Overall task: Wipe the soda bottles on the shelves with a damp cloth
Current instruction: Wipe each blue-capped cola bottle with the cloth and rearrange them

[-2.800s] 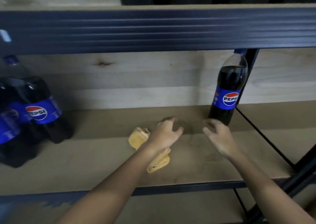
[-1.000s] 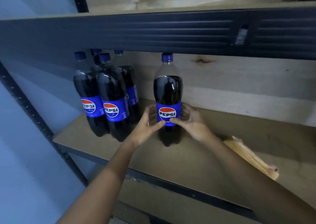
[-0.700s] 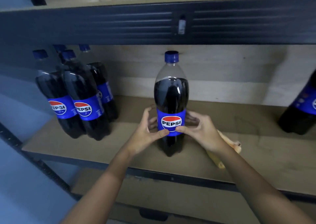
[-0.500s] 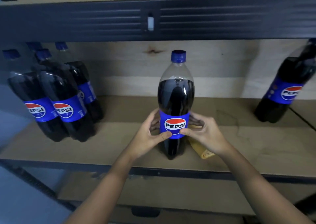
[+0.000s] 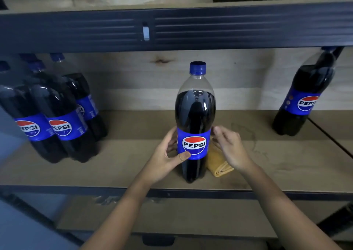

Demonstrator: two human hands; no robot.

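Since a moment ago the right hand (image 5: 232,150) has let go of the middle bottle (image 5: 194,119) and hovers beside it, fingers loosely curled and holding nothing. Only the left hand (image 5: 165,159) grips the label, thumb in front. This bottle stands upright near the shelf (image 5: 114,169) edge. Behind it lies a folded yellow cloth (image 5: 217,163), partly hidden by bottle and hand. Several bottles (image 5: 59,116) cluster at left, some cut off; another bottle (image 5: 303,97) leans at right, its cap hidden.

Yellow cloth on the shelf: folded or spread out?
Folded. The yellow cloth lies bunched in layers on the shelf, beside the center bottle and partly hidden under the right hand.
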